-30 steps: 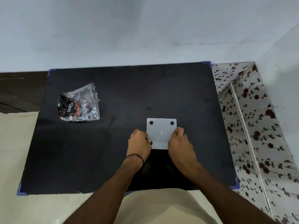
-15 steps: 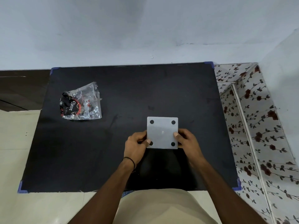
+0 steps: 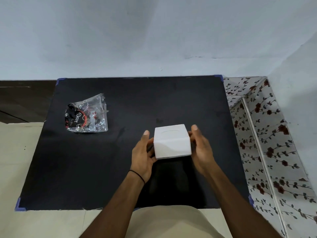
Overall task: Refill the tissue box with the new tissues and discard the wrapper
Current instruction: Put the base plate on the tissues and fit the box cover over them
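Note:
A white cube-shaped tissue box (image 3: 172, 142) is held between both hands near the middle of the black mat (image 3: 85, 169), tilted so its top with a narrow slot faces up and away. My left hand (image 3: 143, 154) grips its left side and my right hand (image 3: 201, 148) its right side. No tissue shows at the slot. A crumpled clear plastic wrapper (image 3: 87, 115) with black and red "Dove" print lies on the mat at the far left, apart from both hands.
A white panel with a red flower pattern (image 3: 267, 143) runs along the mat's right edge. A pale wall rises behind the mat. Beige floor tiles (image 3: 15, 152) lie to the left, and a dark brown strip sits at the far left.
The box was lying with its base up, showing black dot feet. Both hands have lifted and turned it over, so the slotted top now shows.

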